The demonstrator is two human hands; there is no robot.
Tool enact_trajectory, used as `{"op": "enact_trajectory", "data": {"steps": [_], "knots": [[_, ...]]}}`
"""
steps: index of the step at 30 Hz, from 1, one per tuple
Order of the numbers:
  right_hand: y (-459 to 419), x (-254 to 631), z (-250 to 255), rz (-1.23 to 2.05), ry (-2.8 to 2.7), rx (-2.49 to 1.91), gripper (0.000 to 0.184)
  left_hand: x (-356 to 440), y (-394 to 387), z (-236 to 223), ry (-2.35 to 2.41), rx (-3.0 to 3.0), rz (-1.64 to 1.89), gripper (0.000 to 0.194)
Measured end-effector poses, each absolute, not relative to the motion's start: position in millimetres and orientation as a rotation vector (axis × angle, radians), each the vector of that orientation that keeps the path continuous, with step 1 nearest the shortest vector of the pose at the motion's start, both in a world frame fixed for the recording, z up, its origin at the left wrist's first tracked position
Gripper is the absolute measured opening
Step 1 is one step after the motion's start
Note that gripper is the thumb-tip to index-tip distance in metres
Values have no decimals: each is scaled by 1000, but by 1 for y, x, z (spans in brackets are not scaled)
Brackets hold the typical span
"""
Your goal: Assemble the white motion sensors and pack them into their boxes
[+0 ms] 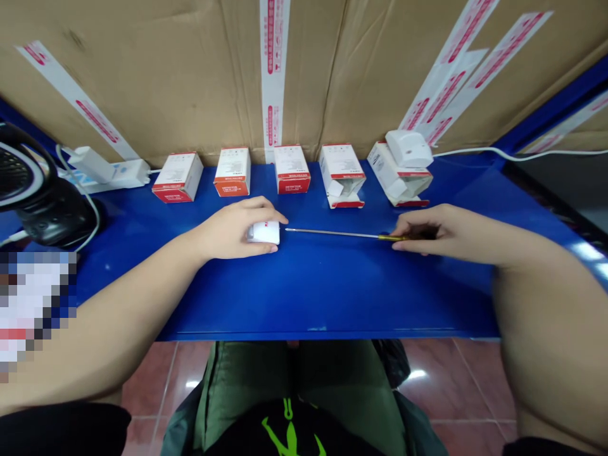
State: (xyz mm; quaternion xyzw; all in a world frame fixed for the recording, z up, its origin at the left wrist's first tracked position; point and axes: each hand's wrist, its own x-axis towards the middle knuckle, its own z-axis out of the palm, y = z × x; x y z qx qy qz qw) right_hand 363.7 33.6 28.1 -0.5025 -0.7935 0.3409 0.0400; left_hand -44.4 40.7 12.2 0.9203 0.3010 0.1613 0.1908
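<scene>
My left hand is closed around a small white plastic detector, steadying it on the blue table. Thumb and forefinger lie along its two sides, and the palm hides its left part. My right hand grips a long thin screwdriver by its yellow handle, most of which the fingers cover. The shaft points left, and its tip lies close to the detector's right end; whether they touch I cannot tell. Another white detector rests on top of an opened box at the back right.
Along the back stand several red-and-white boxes; one more has its flap open. A power strip and a black fan are at the left. Taped cardboard walls the back of the blue table.
</scene>
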Motion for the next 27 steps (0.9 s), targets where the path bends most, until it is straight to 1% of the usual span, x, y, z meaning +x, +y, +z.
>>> {"op": "enact_trajectory", "data": {"steps": [3, 8, 12, 18, 21, 24, 27], "knots": [[32, 359, 29, 1064, -2437, -1497, 83, -45, 41, 11, 842, 2594, 436, 41], [32, 355, 30, 1046, -2459, -1497, 86, -46, 41, 13, 821, 2593, 439, 36], [34, 356, 29, 1040, -2447, -1528, 86, -45, 42, 14, 807, 2591, 440, 33], [35, 357, 25, 1019, -2462, -1494, 79, -44, 43, 11, 790, 2580, 460, 34], [34, 355, 25, 949, -2457, -1488, 78, -44, 44, 11, 780, 2570, 468, 35], [32, 354, 27, 796, -2454, -1487, 76, -44, 44, 12, 773, 2558, 478, 36], [30, 355, 28, 682, -2509, -1431, 68, -44, 44, 12, 780, 2553, 477, 35]]}}
